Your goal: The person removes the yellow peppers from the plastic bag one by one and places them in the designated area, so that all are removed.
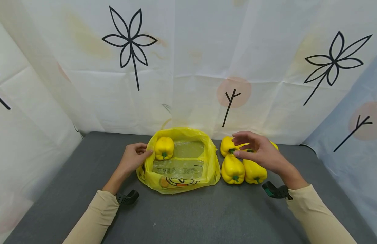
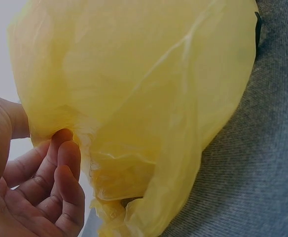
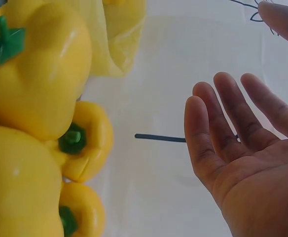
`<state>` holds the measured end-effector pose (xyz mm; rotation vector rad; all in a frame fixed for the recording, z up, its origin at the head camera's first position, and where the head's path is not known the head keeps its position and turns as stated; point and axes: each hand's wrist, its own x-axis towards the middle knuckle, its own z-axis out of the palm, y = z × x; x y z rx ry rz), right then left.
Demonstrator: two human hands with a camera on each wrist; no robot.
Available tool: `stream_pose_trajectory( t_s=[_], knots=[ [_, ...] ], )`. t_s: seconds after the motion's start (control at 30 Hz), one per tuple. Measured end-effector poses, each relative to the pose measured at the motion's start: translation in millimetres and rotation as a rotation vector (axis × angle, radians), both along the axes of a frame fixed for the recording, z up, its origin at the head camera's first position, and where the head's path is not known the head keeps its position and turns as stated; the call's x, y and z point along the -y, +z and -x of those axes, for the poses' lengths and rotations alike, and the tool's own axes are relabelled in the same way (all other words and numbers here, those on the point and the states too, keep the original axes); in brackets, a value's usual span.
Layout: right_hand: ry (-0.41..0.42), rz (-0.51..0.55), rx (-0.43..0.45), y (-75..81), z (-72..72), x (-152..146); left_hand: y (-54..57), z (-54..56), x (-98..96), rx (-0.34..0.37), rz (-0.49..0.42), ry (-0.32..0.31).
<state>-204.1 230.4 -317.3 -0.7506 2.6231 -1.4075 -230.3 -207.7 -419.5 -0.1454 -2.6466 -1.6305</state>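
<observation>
A yellow plastic bag (image 1: pixel 212 169) stands with its mouth spread wide on the grey table. One yellow bell pepper (image 1: pixel 164 148) lies inside it at the left. At the bag's left rim, my left hand (image 1: pixel 134 157) pinches the plastic between thumb and fingers, as the left wrist view also shows. My right hand (image 1: pixel 260 152) hovers above a group of yellow bell peppers (image 1: pixel 233 169) to the right of the bag. Its fingers are apart and hold nothing; in the right wrist view the palm (image 3: pixel 262 182) is bare. The hand partly hides the peppers at the back.
Grey table surface (image 1: pixel 182 217) extends in front of the bag and to both sides. A white cloth (image 1: pixel 188 61) with plant drawings hangs behind the table, and similar cloth hangs at the left and right. Dark straps with devices (image 1: pixel 127 197) sit on both wrists.
</observation>
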Motion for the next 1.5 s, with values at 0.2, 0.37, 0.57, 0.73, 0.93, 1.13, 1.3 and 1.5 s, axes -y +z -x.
stream_pose_trajectory(
  t_s=[0.2,0.37,0.57,0.73,0.93,1.13,1.3,1.5],
  knots=[
    [0.012,0.001,-0.006,3.3,3.6,8,0.3,0.2,0.4,0.000,0.006,0.000],
    [0.032,0.002,-0.022,6.9,6.8,16,0.6,0.3,0.5,0.002,0.007,-0.003],
    [0.065,0.013,-0.037,10.4,11.6,25,0.5,-0.5,0.3,-0.003,0.003,-0.011],
    [0.081,0.022,-0.024,13.2,14.6,32,0.5,-0.5,0.3,-0.003,0.005,-0.009],
    [0.079,0.034,-0.014,13.0,19.5,41,0.7,-0.5,0.3,-0.001,0.011,-0.002],
    [0.104,0.044,0.002,13.5,24.2,51,-0.1,-1.0,0.1,-0.004,0.011,-0.005],
    [0.116,0.048,0.015,14.2,28.1,59,-0.7,-1.2,-0.3,-0.008,0.009,-0.008],
    [0.134,0.053,0.021,10.9,34.7,67,-0.2,-0.9,-0.5,-0.008,0.013,-0.007]
  ],
)
